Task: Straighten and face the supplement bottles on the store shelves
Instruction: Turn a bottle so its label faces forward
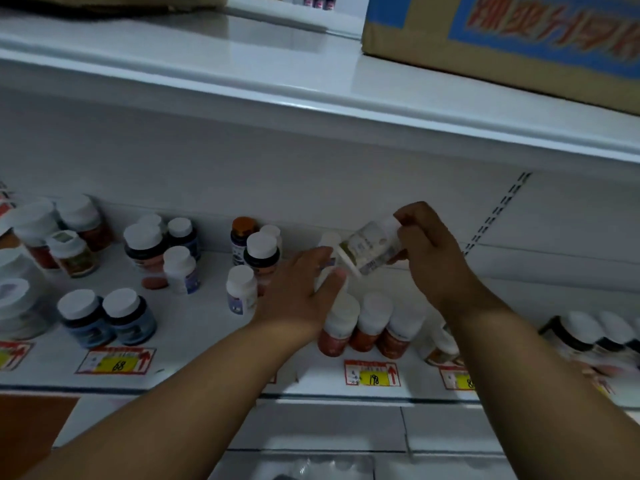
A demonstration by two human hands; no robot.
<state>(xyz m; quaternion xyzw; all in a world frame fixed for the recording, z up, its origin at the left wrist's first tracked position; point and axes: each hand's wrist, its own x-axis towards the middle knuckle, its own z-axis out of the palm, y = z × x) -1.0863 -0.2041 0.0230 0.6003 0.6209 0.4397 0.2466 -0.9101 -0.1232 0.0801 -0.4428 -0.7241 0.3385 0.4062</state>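
Note:
My right hand [427, 247] grips a white-labelled supplement bottle [369, 249], tilted on its side in the air, cap toward the left. My left hand [299, 292] reaches over the shelf with fingers curled round a white bottle [329, 275] standing just below the tilted one. In front of my hands stand three orange bottles with white caps [370, 327] near the shelf edge. Dark blue bottles [107, 317] and several mixed bottles [180, 258] stand unevenly to the left.
The white shelf [214, 362] carries price tags [116, 362] along its front edge. An upper shelf [311, 98] overhangs, holding a cardboard box [502, 32] at the right. Dark bottles [588, 334] stand at the far right, large white tubs [17, 299] at the far left.

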